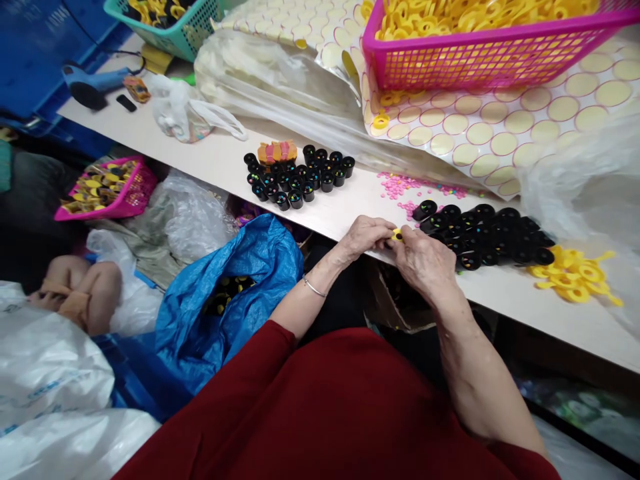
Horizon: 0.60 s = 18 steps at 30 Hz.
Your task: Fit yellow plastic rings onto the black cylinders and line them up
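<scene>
At the table's near edge, my left hand (367,237) and my right hand (427,261) meet with fingertips closed around a small yellow piece with a black centre (397,235). My fingers cover most of it. Just right of my right hand, a cluster of black cups (483,230) covers part of the tabletop, some standing and some tilted. Pink beads (400,185) lie scattered beyond my hands. A second group of black cups (295,179) with coloured beads in them stands to the left. Yellow ring-shaped pieces (575,273) are heaped at the far right.
A pink basket (465,63) of yellow rings rests on a sheet with round stickers (505,143). A teal basket (193,33), a blue heat-gun-like tool (95,83) and a plastic bag (183,110) are at back left. Below sits an open blue sack (185,313). Another person's hand (90,293) shows left.
</scene>
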Each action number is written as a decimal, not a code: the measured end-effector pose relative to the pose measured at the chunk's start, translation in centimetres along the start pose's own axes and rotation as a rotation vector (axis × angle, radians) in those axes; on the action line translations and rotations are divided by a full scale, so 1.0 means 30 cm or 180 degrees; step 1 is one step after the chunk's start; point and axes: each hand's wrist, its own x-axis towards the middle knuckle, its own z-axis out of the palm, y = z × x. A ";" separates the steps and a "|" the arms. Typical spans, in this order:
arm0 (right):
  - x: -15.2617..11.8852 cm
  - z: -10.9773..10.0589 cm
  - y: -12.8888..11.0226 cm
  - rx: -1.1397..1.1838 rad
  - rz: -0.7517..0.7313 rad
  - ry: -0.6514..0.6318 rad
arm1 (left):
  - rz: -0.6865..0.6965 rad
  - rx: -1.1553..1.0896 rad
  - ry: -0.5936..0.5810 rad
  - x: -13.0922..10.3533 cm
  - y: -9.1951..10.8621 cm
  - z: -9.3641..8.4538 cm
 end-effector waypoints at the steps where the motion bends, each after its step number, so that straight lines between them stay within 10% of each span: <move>1: 0.001 0.002 0.001 0.0046 0.0020 -0.0002 | 0.0045 -0.0010 0.0010 -0.001 0.000 0.006; 10: 0.019 0.022 -0.008 0.0234 0.0450 -0.0163 | 0.0061 0.0038 0.0575 0.015 -0.023 0.051; 18: 0.013 0.004 -0.019 0.0494 0.0452 -0.0256 | 0.0113 0.0091 0.0126 -0.007 -0.026 0.007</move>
